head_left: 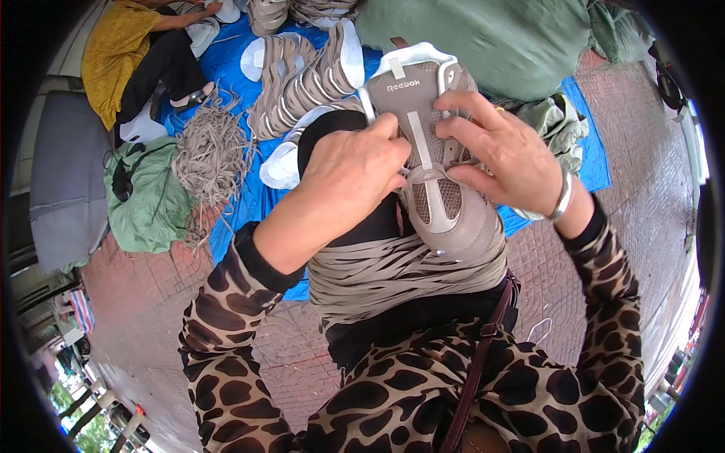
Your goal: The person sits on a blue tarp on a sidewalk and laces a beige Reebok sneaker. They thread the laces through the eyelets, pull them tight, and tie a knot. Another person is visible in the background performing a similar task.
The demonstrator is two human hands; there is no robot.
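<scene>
A taupe shoe upper (453, 232) with a mesh tongue and white-lined collar is held over my lap, its toe toward me. My left hand (351, 167) is closed in a pinch at the upper's left lacing edge; whether a lace is also between those fingertips is hidden. On the opposite edge, my right hand (510, 147) grips with bent fingers and the thumb near the base of the tongue. Many flat taupe laces (370, 281) lie across my dark-clad thighs, just below the upper.
A blue tarp (596, 147) covers part of the brick paving. On it are stacked shoe uppers (306, 87) and a tangled heap of laces (211, 151). Large green sacking (483, 41) lies at the far right. A person in yellow (113, 57) sits at the far left, near a green bag (155, 200).
</scene>
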